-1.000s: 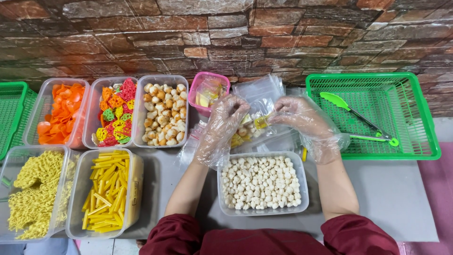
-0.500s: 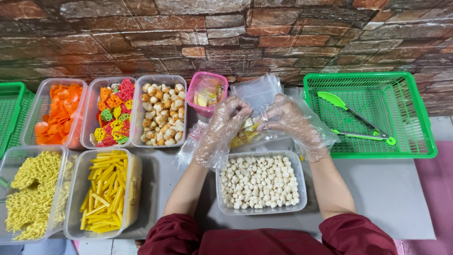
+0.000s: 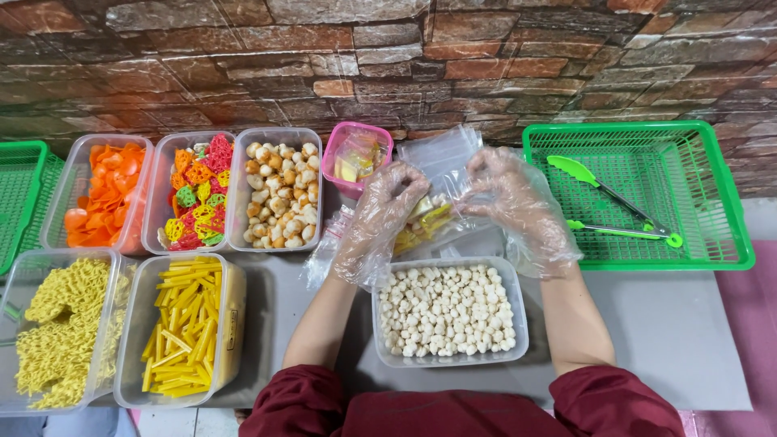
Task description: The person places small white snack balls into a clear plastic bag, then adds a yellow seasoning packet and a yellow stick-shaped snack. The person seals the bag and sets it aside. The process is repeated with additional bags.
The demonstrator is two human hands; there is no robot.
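Left hand [image 3: 380, 212], gloved in thin clear plastic, curled closed with fingertips pinched on the left edge of a small clear plastic bag [image 3: 437, 190]. Right hand [image 3: 511, 198], gloved the same way, fingers bent and gripping the bag's right side, thumb hidden behind the film. Bag held up between both hands, just above the far rim of a clear tub of small pale round snacks [image 3: 447, 311]; long axis running from lower left to upper right, mouth end tilted away toward the brick wall [image 3: 388, 57], bottom sagging toward the left hand with yellow and pale pieces inside. Whether the mouth is sealed, cannot tell.

Just beyond the left hand, a pink tub [image 3: 356, 155] with yellowish packets. Further left on the grey table [image 3: 672, 332], clear tubs in a row: beige and white balls [image 3: 277, 194], coloured lattice crackers [image 3: 194, 194], orange chips [image 3: 101, 194]. Nearer, yellow stick pasta [image 3: 182, 328] and yellow curly noodles [image 3: 57, 328]. Right of the right hand, a green basket [image 3: 728, 243] holding green-tipped tongs [image 3: 611, 202]. Another green basket [image 3: 20, 194] at the far left edge.
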